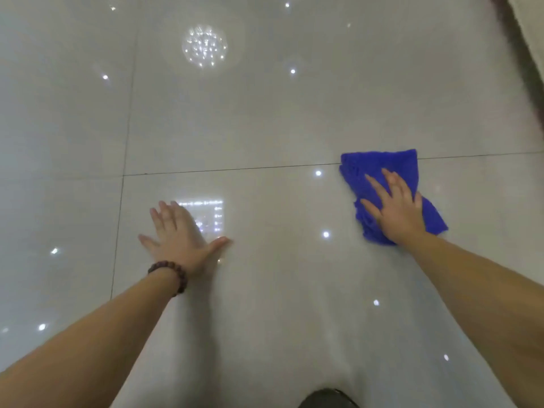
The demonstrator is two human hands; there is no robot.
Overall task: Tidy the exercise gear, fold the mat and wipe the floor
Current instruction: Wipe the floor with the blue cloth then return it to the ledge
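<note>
Right hand (396,209) flat on cloth (382,178); cloth's length runs diagonally.

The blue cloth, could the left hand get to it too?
Probably yes. The left hand lies flat on the floor, and only bare tile lies between it and the blue cloth under the right hand.

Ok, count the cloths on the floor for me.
1. A blue cloth lies on the tiled floor at right, flattened under the right hand. The left hand rests bare on the tiles. No others visible.
</note>
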